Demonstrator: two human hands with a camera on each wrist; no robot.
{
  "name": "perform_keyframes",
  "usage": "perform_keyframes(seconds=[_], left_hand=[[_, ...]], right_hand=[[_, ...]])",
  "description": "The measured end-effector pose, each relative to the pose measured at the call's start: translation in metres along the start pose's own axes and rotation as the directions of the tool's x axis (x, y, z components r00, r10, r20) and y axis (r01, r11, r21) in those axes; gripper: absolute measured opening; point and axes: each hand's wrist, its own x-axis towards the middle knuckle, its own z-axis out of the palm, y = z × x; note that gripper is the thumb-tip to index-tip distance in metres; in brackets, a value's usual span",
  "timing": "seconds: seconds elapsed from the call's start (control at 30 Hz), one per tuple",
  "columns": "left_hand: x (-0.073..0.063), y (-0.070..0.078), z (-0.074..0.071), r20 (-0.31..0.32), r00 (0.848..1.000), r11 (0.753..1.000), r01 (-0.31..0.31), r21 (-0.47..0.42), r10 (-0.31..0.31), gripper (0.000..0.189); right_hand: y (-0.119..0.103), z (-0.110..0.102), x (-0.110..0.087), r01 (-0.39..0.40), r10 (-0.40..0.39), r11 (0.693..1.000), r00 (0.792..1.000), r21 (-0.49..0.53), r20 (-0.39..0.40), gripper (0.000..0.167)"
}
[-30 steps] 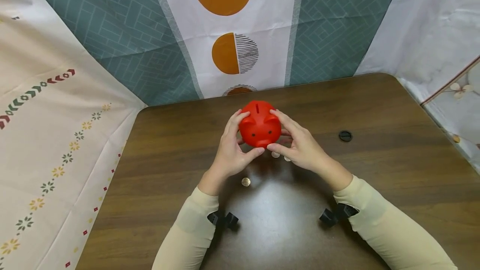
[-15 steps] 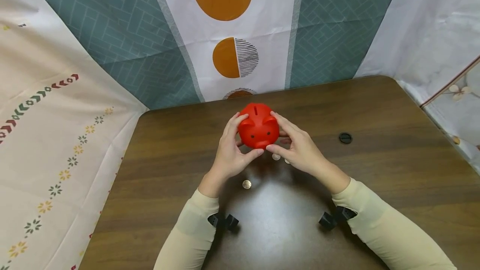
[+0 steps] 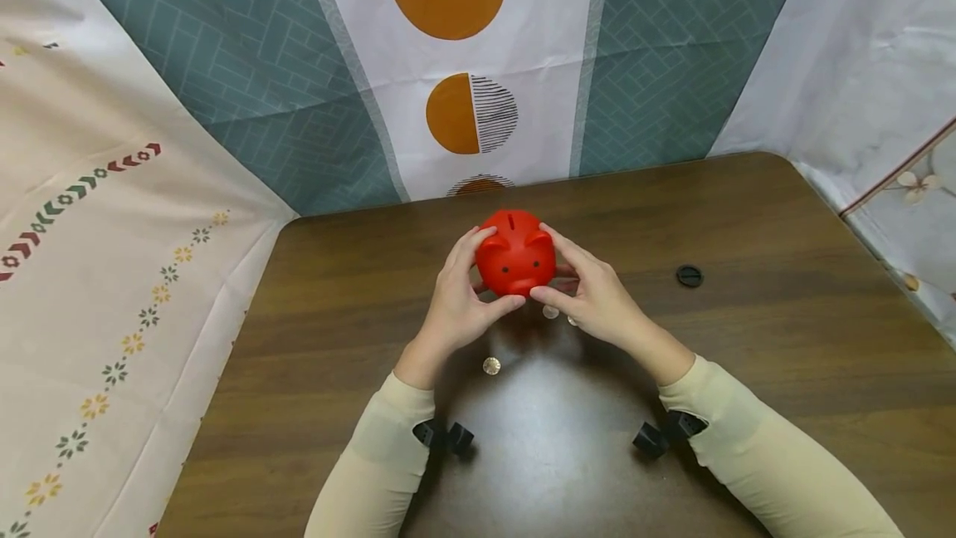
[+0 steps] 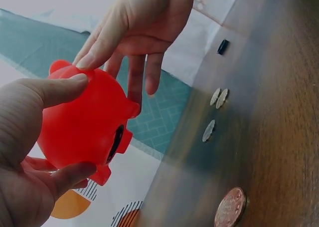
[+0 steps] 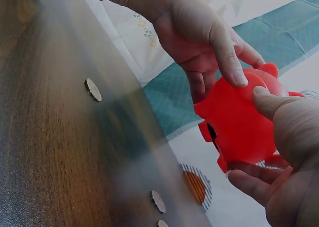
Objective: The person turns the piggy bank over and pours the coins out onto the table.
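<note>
A red piggy bank (image 3: 517,260) is raised above the table, its face toward me and its coin slot on top. My left hand (image 3: 457,297) grips its left side, thumb under the snout. On the opposite side my right hand (image 3: 597,293) holds it the same way. Both wrist views show a dark round opening (image 4: 116,143) in the belly between the short legs. Below lie several coins: a gold-coloured coin (image 3: 491,366) near my left wrist, a silvery coin (image 3: 550,311) beside my right thumb, and others close by.
A black round slotted cap (image 3: 689,276) lies on the wooden table (image 3: 336,355), to the right of my hands. Patterned cloth hangings (image 3: 478,48) stand along the table's back and both sides.
The head view has shifted slightly. Both hands keep hold of the piggy bank in almost the same place, and the coins and cap lie as before.
</note>
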Motion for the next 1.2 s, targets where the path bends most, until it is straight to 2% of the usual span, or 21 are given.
perform_keyframes(seconds=[0.2,0.37,0.57,0.7,0.83,0.97,1.07,1.2], left_hand=[[-0.001,-0.004,-0.002,0.004,1.0,1.0,0.016,-0.01,-0.016,0.089],[-0.006,-0.013,-0.007,0.01,0.999,0.999,0.048,0.008,-0.048,0.089],[-0.018,-0.029,-0.03,0.031,0.992,0.991,0.123,0.049,-0.124,0.089],[-0.021,-0.043,-0.048,0.062,0.982,0.984,0.176,0.015,-0.177,0.088],[-0.022,-0.053,-0.065,0.102,0.967,0.971,0.237,-0.037,-0.233,0.088],[-0.023,-0.052,-0.077,0.149,0.955,0.962,0.268,-0.054,-0.257,0.088],[-0.021,-0.049,-0.081,0.185,0.949,0.962,0.269,-0.053,-0.255,0.088],[-0.013,-0.055,-0.081,0.22,0.942,0.96,0.273,-0.057,-0.254,0.087]], right_hand=[[0.001,0.004,0.005,-0.018,0.018,1.0,1.0,0.001,0.022,0.084],[0.002,0.012,0.01,-0.019,0.017,1.0,0.999,0.024,0.05,0.083],[0.001,0.039,0.023,-0.008,0.003,0.999,0.996,0.048,0.091,0.082],[-0.002,0.058,0.036,-0.009,0.003,0.998,0.995,0.057,0.103,0.08],[-0.005,0.076,0.048,-0.008,0.007,1.0,0.995,0.013,0.097,0.078],[-0.004,0.093,0.053,-0.028,0.032,0.998,0.996,-0.054,0.077,0.075],[-0.001,0.102,0.055,-0.051,0.055,0.996,0.997,-0.074,0.048,0.075],[0.004,0.107,0.057,-0.063,0.063,0.996,0.998,-0.063,-0.005,0.075]])
